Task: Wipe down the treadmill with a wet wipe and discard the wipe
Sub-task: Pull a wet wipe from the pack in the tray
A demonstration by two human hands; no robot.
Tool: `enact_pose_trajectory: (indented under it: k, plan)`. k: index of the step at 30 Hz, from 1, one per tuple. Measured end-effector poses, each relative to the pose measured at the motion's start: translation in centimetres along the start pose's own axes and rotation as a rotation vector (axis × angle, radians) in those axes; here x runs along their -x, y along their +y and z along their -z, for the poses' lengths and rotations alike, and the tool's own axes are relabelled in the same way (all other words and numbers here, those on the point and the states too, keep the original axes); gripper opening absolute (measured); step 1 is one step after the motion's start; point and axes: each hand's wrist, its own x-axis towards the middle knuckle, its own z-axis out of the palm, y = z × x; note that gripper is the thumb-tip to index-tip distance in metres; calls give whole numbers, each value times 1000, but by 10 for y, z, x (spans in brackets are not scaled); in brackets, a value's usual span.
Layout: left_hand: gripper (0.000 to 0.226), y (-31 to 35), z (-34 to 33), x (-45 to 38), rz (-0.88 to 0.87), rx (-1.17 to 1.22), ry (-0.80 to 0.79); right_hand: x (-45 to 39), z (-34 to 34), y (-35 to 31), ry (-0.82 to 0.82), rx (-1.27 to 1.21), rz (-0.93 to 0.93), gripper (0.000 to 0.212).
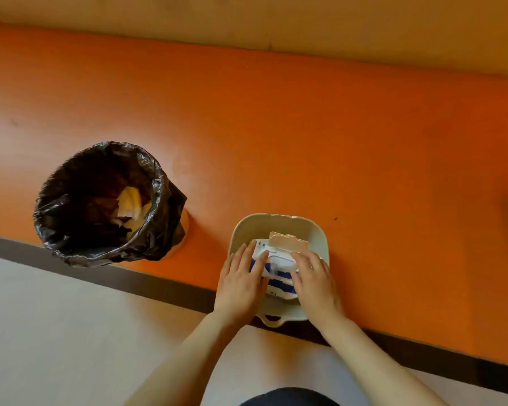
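Orange floor [305, 118]: basin [314, 230] right of bin [100, 203]. Left hand [241, 285] flat, steadying wipe pack [276, 268]; right hand [314, 279] pinches its opening to extract a wipe.

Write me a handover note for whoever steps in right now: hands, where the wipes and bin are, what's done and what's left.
Left hand: flat on the wet wipe pack, steadying it.
Right hand: fingers at the pack's opening; whether it pinches a wipe I cannot tell.
Pack lies in a beige basin on the orange floor, its flip lid up.
Trash bin, black liner, stands to the left, some waste inside.
Done: pack opened.
Left: pull a wipe, wipe the treadmill (not in view), bin the wipe.
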Motion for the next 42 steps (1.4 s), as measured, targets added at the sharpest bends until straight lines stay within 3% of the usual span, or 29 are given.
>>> enact_pose_trajectory:
  k: [3, 9, 24, 33, 37, 40, 42]
  plan:
    - [51, -13, -24, -9, -5, 22, 149, -10, -24, 13, 99, -52, 76, 27]
    - [45, -19, -33, -11, -113, -17, 246, -21, -42, 18, 245, -87, 152, 18]
    - [42, -23, -37, -9, -168, 23, 240, -15, -38, 11, 261, -302, 15, 9]
    - [42, -24, -39, -10, -143, 40, 242, -9, -14, 6, 478, -352, -8, 11]
    - [42, -23, -39, -9, -150, 51, 269, -7, -24, 6, 433, -332, 41, 15]
    - [41, -24, -40, -9, -161, 50, 280, -6, -35, 3, 304, -324, 38, 4]
    - [42, -25, -40, -8, -169, 55, 281, -2, -40, 2, 188, -313, 8, 17]
